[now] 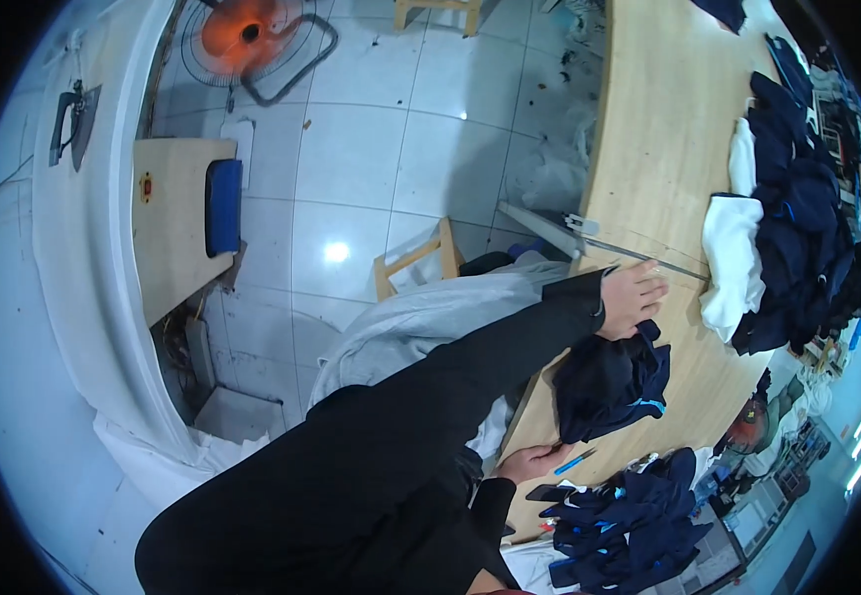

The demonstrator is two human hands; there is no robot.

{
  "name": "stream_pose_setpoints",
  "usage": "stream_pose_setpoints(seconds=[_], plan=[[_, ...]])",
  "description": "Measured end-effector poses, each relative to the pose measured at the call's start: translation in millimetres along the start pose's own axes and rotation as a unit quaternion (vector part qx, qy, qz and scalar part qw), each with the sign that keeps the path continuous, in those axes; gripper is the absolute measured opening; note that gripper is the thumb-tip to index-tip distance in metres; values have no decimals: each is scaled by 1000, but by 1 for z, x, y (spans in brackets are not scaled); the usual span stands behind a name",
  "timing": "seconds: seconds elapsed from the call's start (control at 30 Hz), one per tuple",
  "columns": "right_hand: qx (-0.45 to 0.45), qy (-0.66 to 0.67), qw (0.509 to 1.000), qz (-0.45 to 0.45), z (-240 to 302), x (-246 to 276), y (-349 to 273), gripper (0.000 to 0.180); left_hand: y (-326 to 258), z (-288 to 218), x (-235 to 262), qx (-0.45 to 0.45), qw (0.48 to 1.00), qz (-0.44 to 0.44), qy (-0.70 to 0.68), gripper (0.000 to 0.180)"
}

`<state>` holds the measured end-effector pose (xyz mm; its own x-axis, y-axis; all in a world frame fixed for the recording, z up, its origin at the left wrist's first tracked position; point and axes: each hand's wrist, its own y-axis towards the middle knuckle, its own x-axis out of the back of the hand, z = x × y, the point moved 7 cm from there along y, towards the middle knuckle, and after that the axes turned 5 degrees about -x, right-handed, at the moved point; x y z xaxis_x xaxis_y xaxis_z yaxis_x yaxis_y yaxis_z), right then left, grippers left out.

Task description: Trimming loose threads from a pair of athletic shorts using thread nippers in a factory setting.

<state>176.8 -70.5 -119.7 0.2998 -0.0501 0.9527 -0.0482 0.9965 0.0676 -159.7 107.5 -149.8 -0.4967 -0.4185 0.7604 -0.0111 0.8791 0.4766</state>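
Note:
My left hand [633, 297], at the end of a long black sleeve, reaches over the wooden table with its fingers stretched out and apart. It holds nothing. Just below it in the view lies a folded dark navy garment [609, 387] with a bright blue trim, close to the wrist. My right hand [533, 463] rests at the table's near edge, its fingertips beside the garment's lower corner. Those fingers look loosely extended, with nothing visible in them. A slim blue pen-like tool [575, 462] lies right by the fingertips.
The wooden table [658, 129] bears a white cloth [731, 263], a large navy garment pile [797, 218] and another navy heap [638, 521]. A metal bar [648, 258] crosses the tabletop. An iron [78, 124] stands on the white board left; an orange fan [250, 35] and wooden stool [420, 260] are on the floor.

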Motion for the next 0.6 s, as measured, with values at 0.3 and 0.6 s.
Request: stream_pose_setpoints(seconds=[0.3, 0.6], plan=[[-115, 27, 992, -38, 19, -18, 9, 35, 6, -1, -6, 19, 998, 52, 8, 73], [-154, -8, 987, -47, 26, -14, 8, 38, 7, -1, -4, 17, 998, 61, 13, 74]])
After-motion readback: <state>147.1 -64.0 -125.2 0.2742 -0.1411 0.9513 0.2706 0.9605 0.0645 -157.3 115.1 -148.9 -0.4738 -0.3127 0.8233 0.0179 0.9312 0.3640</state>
